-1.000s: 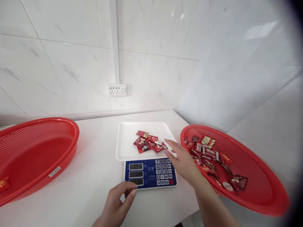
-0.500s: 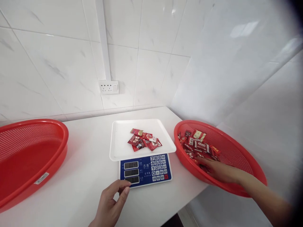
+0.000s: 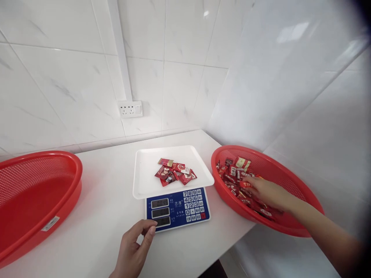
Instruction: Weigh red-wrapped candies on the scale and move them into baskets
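A blue-faced digital scale (image 3: 179, 208) stands on the white counter with a white tray (image 3: 147, 181) on top. Several red candy packets (image 3: 174, 173) lie in the tray. My left hand (image 3: 135, 251) rests at the scale's front left corner, fingers loosely curled and apart, thumb and forefinger tips touching the scale's edge, holding nothing. My right hand (image 3: 266, 192) reaches into the red mesh basket (image 3: 290, 181) on the right, among its many loose candy packets (image 3: 234, 173). Its fingertips are pinched on a red candy packet (image 3: 245, 184).
A second red mesh basket (image 3: 43, 181) sits at the left of the counter. White tiled walls meet in a corner behind the scale, with a wall socket (image 3: 130, 109) and a cable duct above. The counter's front edge runs just below the right basket.
My right hand left the scale tray, swung right into the right basket, then moved farther in and closed on a packet. My left hand stayed by the scale's corner.
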### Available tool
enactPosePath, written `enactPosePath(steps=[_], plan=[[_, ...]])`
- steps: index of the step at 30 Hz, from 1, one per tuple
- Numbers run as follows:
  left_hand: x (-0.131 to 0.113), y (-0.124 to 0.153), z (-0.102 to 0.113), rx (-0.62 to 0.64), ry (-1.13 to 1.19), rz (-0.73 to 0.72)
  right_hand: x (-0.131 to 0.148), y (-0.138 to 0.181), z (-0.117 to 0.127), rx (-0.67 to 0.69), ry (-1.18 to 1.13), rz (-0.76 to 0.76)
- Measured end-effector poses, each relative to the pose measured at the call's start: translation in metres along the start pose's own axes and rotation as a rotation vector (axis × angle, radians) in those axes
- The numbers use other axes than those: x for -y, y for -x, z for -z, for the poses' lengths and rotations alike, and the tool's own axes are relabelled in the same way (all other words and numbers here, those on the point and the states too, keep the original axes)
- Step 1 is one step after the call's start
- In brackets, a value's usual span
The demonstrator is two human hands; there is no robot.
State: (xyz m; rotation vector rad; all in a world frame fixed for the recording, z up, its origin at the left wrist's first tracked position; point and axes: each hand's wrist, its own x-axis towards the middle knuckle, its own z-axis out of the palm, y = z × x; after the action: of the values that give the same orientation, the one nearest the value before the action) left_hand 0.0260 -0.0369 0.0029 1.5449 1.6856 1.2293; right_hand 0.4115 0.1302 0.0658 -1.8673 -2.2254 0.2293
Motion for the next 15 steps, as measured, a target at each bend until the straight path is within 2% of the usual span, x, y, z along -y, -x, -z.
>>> enactPosePath(steps=[2,6,11,15], plan=[[0.001,0.0,-0.001,0.001,0.0,0.006,0.019,-0.006,0.016,0.038,-0.026,0.027],[0.002,0.0,-0.002,-0.007,0.006,-0.008,0.079,-0.019,0.033,-0.004,-0.121,0.115],[0.003,0.0,0.0,-0.009,-0.015,-0.017,0.146,-0.036,0.012,0.165,-0.159,0.323],[0.001,-0.001,0.001,-0.035,-0.021,-0.061,0.168,-0.047,-0.009,0.2,0.048,0.402]])
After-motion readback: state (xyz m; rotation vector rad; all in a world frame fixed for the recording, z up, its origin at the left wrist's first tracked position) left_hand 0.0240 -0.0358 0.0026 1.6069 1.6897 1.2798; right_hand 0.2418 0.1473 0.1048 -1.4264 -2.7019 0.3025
